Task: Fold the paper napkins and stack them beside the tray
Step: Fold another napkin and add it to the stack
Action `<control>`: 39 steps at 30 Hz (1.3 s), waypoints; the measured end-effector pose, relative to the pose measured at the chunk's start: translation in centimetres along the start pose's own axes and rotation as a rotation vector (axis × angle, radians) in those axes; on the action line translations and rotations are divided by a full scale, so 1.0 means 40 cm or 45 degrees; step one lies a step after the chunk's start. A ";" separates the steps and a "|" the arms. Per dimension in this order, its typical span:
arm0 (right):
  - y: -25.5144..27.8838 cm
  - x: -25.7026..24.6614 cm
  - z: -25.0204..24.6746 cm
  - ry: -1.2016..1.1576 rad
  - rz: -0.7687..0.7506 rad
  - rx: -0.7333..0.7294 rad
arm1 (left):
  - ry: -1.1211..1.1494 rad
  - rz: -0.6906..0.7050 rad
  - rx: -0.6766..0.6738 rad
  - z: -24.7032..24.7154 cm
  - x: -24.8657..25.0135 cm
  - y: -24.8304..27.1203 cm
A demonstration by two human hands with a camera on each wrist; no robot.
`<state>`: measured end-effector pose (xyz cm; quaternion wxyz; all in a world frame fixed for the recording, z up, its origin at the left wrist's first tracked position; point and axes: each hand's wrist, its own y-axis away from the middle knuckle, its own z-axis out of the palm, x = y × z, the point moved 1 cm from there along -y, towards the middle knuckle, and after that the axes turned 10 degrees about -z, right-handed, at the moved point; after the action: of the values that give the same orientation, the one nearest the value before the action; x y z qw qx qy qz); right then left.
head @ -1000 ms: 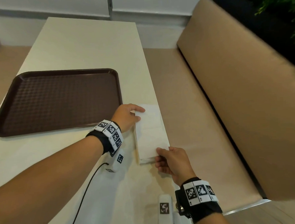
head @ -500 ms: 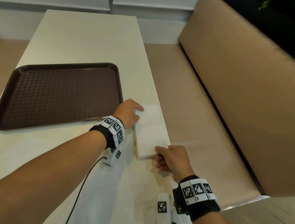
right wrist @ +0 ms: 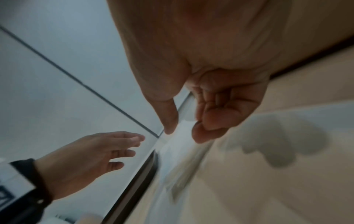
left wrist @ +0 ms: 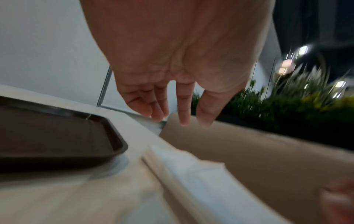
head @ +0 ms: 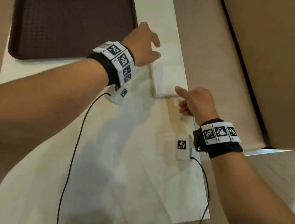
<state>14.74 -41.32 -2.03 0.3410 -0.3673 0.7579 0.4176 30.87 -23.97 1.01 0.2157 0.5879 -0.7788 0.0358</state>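
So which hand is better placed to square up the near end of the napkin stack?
Right, probably. The right hand has its thumb at the near edge of the napkin stack, fingers curled and empty. The left hand hovers open over the far end, by the tray.

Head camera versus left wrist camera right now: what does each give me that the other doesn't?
Only the head view: the whole right hand at the near end of the napkin stack, fingers curled and thumb out. It also shows the marker wristbands and the cables.
Only the left wrist view: the left hand from beneath, fingers straight, holding nothing and apparently not touching the stack. Plants stand behind the bench.
Both: the brown tray, the stack beside it at the edge of the table, and the bench.
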 end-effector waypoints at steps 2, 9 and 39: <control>0.069 0.011 -0.010 0.192 -0.203 -0.072 | -0.028 0.037 -0.008 -0.039 -0.031 0.092; 0.308 0.134 0.062 0.798 -0.556 -0.530 | -0.011 -0.100 -0.411 -0.046 -0.258 0.515; 0.338 -0.052 0.080 0.591 -0.711 -0.611 | 0.683 -0.308 -0.505 0.101 -0.212 0.723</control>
<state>5.07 -32.77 3.52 0.1665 -0.7113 0.5674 0.3801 4.59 -8.71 -0.13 0.5252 0.5923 -0.6108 0.0112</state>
